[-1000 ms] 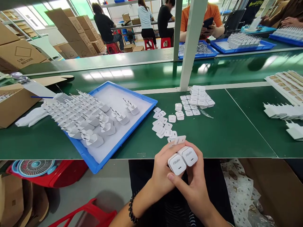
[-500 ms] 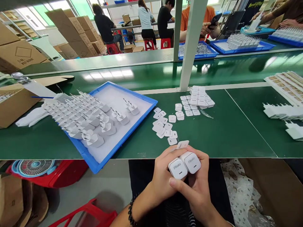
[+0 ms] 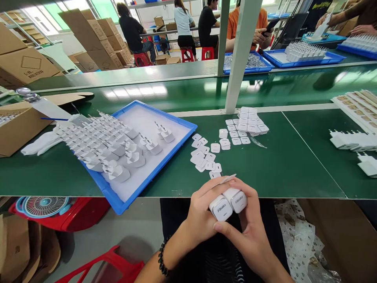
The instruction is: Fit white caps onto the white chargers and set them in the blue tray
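Observation:
Two white plug chargers (image 3: pixel 221 208) are held side by side at the table's front edge, end faces marked "Fibaks" turned toward me. My left hand (image 3: pixel 200 214) is wrapped round the left one. Around the right-hand charger (image 3: pixel 238 201) curl the fingers of my right hand (image 3: pixel 251 232), its thumb by the lower edge of the left charger. A thin white face plate (image 3: pixel 228 179) pokes up edge-on above my fingers; which hand grips it I cannot tell. Just beyond lie several loose face plates (image 3: pixel 203 155) on the green table.
Left of my hands, a blue-rimmed tray (image 3: pixel 173 151) of upright plug chargers overhangs the table edge. Stacked face plates (image 3: pixel 249 120) sit near a white post (image 3: pixel 240 59). More chargers (image 3: pixel 352 139) lie at right. A red stool (image 3: pixel 108 261) stands below; people sit across the bench.
Both chargers have turned slightly in my hands, the right one more to the side. The face plate above my fingers has tilted from showing its face to nearly edge-on.

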{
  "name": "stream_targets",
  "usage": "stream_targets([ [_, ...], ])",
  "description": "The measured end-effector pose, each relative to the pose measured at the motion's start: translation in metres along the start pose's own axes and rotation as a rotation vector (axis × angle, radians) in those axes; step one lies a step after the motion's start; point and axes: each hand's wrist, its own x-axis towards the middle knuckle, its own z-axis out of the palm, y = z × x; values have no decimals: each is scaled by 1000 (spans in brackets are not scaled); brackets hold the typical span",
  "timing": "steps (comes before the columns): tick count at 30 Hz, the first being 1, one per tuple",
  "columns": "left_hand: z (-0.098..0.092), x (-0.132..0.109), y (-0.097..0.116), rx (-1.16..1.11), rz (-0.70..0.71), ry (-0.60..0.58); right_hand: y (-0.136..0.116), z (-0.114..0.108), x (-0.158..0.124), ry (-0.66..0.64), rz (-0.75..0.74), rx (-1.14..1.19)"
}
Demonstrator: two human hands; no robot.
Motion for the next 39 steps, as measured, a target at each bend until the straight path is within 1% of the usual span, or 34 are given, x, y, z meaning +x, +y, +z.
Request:
stream_targets([
  [1, -1, 0, 0, -8, 10, -12, 0, -1, 1, -16, 14, 8],
  [3, -2, 0, 1, -39, 4, -33, -2, -4, 4, -7, 13, 25],
  [5, -2, 0, 1, -95, -38, -65, -3, -7, 8, -8, 12, 38],
  [9, -5, 2, 4, -205, -156, -143, -8, -12, 11, -111, 56, 81],
  [12, -6, 4, 8, -230, -187, -174, -11, -15, 8, -139, 81, 107],
  [15, -5, 4, 11, -233, -178, -178, -12, -12, 2, -108, 87, 175],
  [18, -4, 3, 12, -235, -162, -169, -11, -6, -3, -31, 68, 221],
  [22, -4, 1, 12, -254, -152, -206, -6, 0, -10, 96, 2, 186],
  [25, -5, 0, 14, -271, -167, -255, -3, 5, -15, 147, -17, 167],
  [28, -6, -1, 15, -297, -151, -265, -2, 10, -18, 196, -50, 177],
  [30, -6, -1, 16, -309, -147, -260, -2, 13, -17, 218, -99, 170],
  [33, -3, 0, 17, -313, -161, -229, -1, 14, -13, 233, -151, 98],
  [37, 0, 3, 17, -293, -233, -192, 0, 12, -5, 196, -132, 66],
  [39, 1, 5, 17, -287, -259, -183, -1, 12, -3, 202, -126, 51],
])
